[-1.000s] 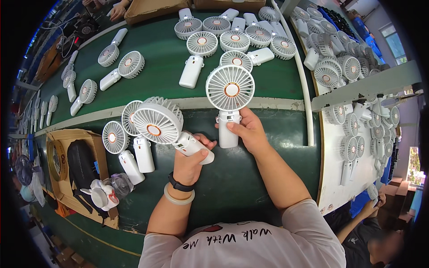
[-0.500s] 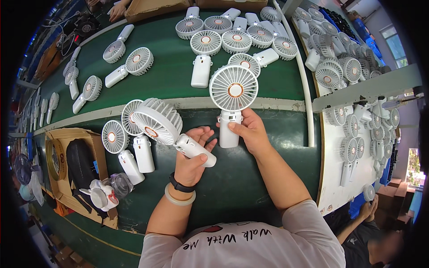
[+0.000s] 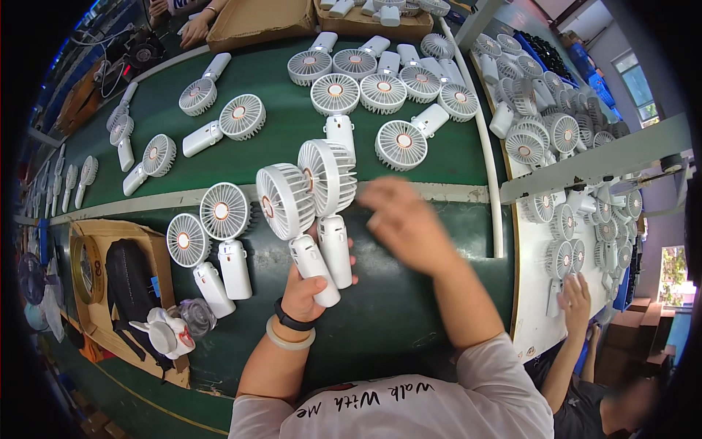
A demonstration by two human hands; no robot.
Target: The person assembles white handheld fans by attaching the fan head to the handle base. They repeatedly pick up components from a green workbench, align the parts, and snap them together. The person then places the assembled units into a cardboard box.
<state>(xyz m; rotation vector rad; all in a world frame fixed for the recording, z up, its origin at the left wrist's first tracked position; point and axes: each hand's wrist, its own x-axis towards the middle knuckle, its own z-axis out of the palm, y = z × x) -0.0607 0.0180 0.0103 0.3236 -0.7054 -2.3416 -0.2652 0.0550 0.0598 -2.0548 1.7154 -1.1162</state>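
Two white handheld fans are gripped side by side by their handles in my left hand (image 3: 298, 294). The nearer fan (image 3: 284, 201) leans in front of the other fan (image 3: 329, 177), and both round heads point up. My right hand (image 3: 404, 223) is just right of them, smeared by motion, with its fingers apart and no object visible in it. Left of my left hand, a standing-angled pair lies on the green bench: one fan (image 3: 224, 212) beside another fan (image 3: 188, 241). Beyond the held fans, the handle of a further fan (image 3: 339, 130) is partly covered.
More fans (image 3: 382, 94) lie on the green belt (image 3: 292, 121). A white pipe (image 3: 485, 146) runs along its right side. At right, a white table (image 3: 537, 314) carries many fans; a co-worker's hand (image 3: 575, 296) reaches there. A cardboard box (image 3: 157, 252) holds a black case at left.
The fan from my right hand is now in my left hand beside the first one. My right hand has let go and is apart from the fans. The co-worker's hand has risen toward the white table.
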